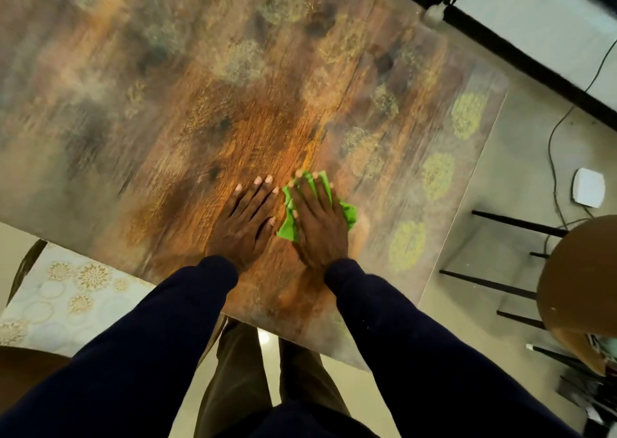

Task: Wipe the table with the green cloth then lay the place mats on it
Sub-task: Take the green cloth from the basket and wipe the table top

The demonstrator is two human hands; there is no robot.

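Head view, single frame.

One counter [167, 87]: rectangular, brown wood-grain top under a glossy clear sheet printed with round, lacy flower shapes. The printed rounds look yellow-green near the right edge and duller toward the middle. Far end blurred.

One floor [500, 237]: pale, smooth, slightly shiny.

Two sleeves [150, 354]: dark navy cloth, matte, reaching to the wrists.

One stool [581, 270], right of the counter: round brown wooden seat on thin black metal legs and rungs.

One place mat [66, 290] that I can see, at lower left beside the near counter edge and not on it: pale sheet with gold flower medallions and faint rings. I cannot tell if more lie beneath it.

Two hands. Left hand [245, 224]: flat on the bare counter, fingers straight and slightly spread. Right hand [319, 224]: just beside it, palm down, fingers straight, pressing on the cloth.

One green cloth [288, 230]: bright green, soft, bunched. It sits under the right hand near the counter's near edge, showing at both sides of the hand and at the fingertips.

One white box [589, 187] on the floor: flat, rounded corners.

One thin dark cable [554, 144] on the floor, running past the box.
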